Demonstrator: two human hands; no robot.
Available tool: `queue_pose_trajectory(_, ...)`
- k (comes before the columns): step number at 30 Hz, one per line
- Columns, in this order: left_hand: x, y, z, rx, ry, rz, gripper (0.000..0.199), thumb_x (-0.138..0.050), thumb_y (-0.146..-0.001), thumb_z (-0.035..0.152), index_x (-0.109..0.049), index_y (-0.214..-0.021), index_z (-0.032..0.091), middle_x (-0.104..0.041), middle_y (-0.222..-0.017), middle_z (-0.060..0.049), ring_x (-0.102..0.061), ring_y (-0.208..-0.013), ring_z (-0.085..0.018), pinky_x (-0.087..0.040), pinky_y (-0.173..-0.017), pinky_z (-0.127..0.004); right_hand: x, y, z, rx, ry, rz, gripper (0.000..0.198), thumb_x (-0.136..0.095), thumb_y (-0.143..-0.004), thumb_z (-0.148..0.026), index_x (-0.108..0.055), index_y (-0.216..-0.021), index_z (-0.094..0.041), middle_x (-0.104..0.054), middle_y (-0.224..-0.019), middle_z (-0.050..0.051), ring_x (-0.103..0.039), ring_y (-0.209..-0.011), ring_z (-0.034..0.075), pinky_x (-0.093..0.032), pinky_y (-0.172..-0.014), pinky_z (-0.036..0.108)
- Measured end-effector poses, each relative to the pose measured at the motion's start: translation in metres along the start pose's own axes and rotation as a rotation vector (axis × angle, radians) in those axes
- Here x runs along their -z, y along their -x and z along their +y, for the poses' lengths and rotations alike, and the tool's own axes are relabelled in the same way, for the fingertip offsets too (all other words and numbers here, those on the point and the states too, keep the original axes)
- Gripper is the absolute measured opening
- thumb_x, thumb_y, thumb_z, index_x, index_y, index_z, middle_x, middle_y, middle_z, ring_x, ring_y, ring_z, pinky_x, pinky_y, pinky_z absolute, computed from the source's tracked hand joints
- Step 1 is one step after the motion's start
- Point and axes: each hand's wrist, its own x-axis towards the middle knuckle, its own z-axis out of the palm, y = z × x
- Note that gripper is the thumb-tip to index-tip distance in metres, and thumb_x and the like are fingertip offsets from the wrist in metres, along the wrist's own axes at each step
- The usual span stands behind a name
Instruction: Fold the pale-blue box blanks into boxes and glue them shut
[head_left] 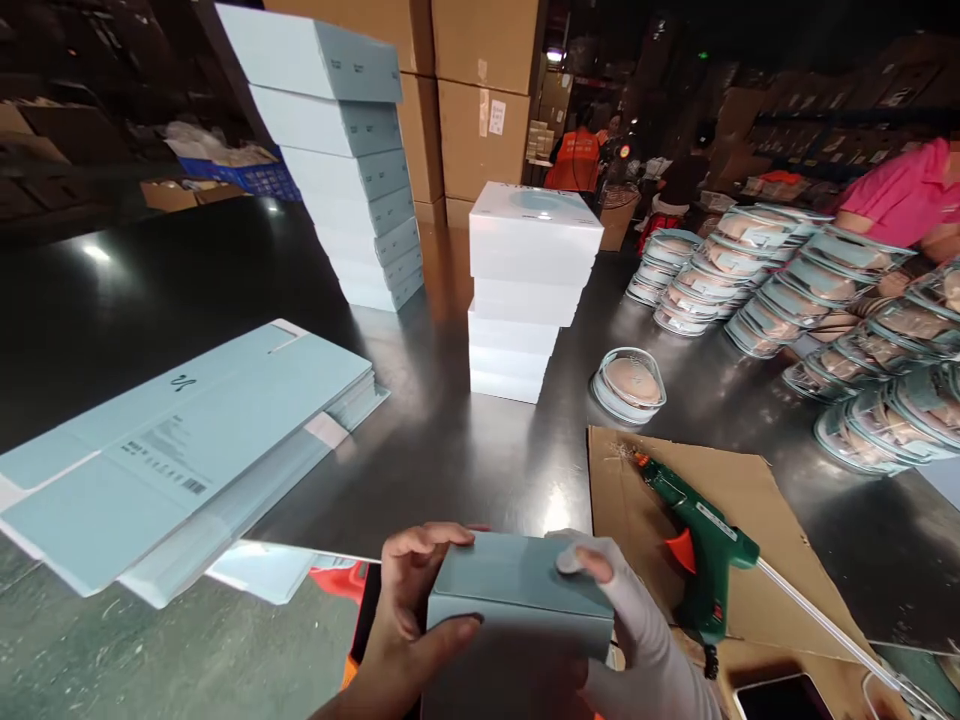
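Note:
A light blue box (521, 610) is held between my two hands at the near edge of the table. My left hand (420, 600) is bare and grips the box's left side, thumb on the front face and fingers over the top edge. On the right side, my right hand (630, 620) wears a white glove with a fingertip showing, and it presses against the box. The box's underside is out of view. Just right of my right hand, a green glue gun (705, 550) with a red trigger lies on a cardboard sheet (772, 590).
Flattened light blue cartons (202, 430) overhang the table's left edge. Box stacks stand behind: a tall one (352, 190) and a shorter one (517, 300). A round clear-lidded pack (630, 385) sits near several stacked packs (810, 290). A phone (784, 697) lies bottom right. A person in pink (900, 195) is at right.

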Motion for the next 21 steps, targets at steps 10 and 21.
queue_pose_trajectory(10,0.018,-0.031,0.020,0.137,-0.134,-0.142,0.014,-0.093,-0.074,0.033,-0.083,-0.081,0.026,-0.061,-0.108,-0.003,-0.066,-0.116,-0.025,-0.052,-0.095,-0.025,0.019,-0.019,0.001,0.011,-0.034,-0.067,0.051,-0.073,-0.093,-0.028,-0.058,-0.139,-0.043,-0.056,-0.145,0.003,-0.064,-0.127,0.019,-0.055,-0.103,0.028)
queue_pose_trajectory(21,-0.004,-0.057,0.033,0.925,0.387,0.327,0.028,-0.093,-0.068,0.030,-0.075,-0.087,0.018,-0.076,-0.075,-0.002,-0.076,-0.070,-0.025,-0.064,-0.077,-0.039,0.039,-0.032,-0.026,0.318,0.427,-0.006,0.111,-0.077,-0.089,-0.025,0.001,-0.166,-0.042,-0.015,-0.176,-0.003,-0.013,-0.162,0.024,-0.019,-0.132,0.041)
